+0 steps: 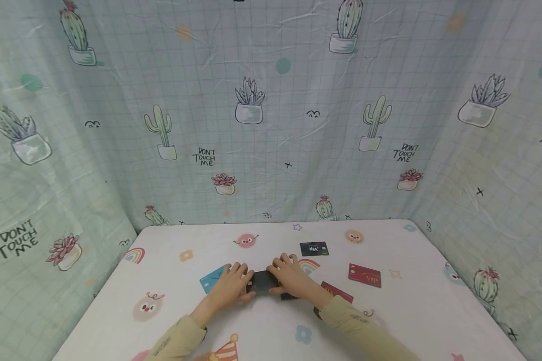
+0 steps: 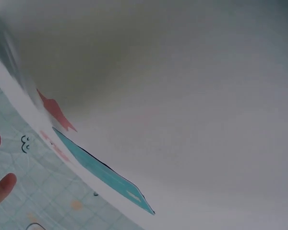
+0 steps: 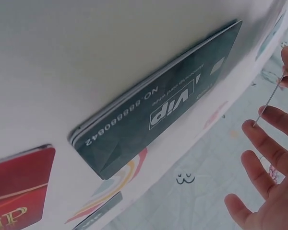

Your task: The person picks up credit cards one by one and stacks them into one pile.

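Observation:
A black card (image 1: 265, 282) is held between the two hands in the head view. My left hand (image 1: 230, 287) has its thumb and fingers at the card's left end; the left wrist view catches only some fingertips (image 2: 4, 188). My right hand (image 1: 294, 278) pinches the right end, and the right wrist view shows a thin card edge (image 3: 272, 99) between thumb and fingers (image 3: 261, 139). Partly behind the left hand lies a blue card (image 1: 210, 280). Below the right hand, a black VIP card (image 3: 158, 103) lies on the table, apparently with another card beneath it.
A red card (image 1: 336, 290) lies partly behind the right forearm. Farther right is a red VIP card (image 1: 365, 276), and another black VIP card (image 1: 313, 248) lies toward the back. The white patterned table (image 1: 171, 281) meets cactus-print curtains (image 1: 280, 150) at the back and sides.

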{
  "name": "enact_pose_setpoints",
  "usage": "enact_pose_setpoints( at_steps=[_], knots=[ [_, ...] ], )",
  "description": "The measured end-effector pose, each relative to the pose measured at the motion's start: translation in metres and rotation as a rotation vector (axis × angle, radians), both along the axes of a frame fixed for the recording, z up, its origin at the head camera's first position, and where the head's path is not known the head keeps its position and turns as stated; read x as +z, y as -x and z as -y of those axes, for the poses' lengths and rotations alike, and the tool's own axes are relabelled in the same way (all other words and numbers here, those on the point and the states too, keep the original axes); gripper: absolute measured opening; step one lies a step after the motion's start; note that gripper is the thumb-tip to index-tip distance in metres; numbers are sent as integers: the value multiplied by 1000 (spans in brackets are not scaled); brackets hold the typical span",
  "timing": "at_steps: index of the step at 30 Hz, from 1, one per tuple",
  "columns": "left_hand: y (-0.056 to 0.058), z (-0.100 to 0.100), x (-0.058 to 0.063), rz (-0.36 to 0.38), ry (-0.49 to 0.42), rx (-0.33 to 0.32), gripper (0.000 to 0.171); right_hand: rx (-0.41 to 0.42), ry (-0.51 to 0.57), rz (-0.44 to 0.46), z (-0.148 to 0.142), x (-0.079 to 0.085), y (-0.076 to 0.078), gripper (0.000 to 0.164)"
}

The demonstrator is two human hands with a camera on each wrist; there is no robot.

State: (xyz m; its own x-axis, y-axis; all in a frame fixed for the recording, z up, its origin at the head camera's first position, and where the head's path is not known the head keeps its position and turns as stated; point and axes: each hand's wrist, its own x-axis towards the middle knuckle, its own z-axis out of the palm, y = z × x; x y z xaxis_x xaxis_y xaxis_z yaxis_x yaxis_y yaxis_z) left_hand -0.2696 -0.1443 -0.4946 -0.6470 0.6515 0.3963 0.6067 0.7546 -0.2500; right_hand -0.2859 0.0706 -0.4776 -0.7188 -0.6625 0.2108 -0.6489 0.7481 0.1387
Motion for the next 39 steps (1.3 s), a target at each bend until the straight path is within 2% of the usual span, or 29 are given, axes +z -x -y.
enact_pose_setpoints(
  at_steps=[10, 17, 28, 39],
  knots=[
    [-7, -10, 2, -59, -14, 1, 51, 0, 82, 68, -9, -1, -3, 55],
    [-10, -21, 1, -54, -9, 27, 51, -14, 131, 94, -18, -1, -9, 54],
    [-16, -35, 7, -13, -15, 43, 51, -27, 195, 50, -30, -1, -18, 52],
    [-19, -49, 7, -80, 23, 48, 52, -49, 218, 37, -42, -5, -22, 53]
  ],
)
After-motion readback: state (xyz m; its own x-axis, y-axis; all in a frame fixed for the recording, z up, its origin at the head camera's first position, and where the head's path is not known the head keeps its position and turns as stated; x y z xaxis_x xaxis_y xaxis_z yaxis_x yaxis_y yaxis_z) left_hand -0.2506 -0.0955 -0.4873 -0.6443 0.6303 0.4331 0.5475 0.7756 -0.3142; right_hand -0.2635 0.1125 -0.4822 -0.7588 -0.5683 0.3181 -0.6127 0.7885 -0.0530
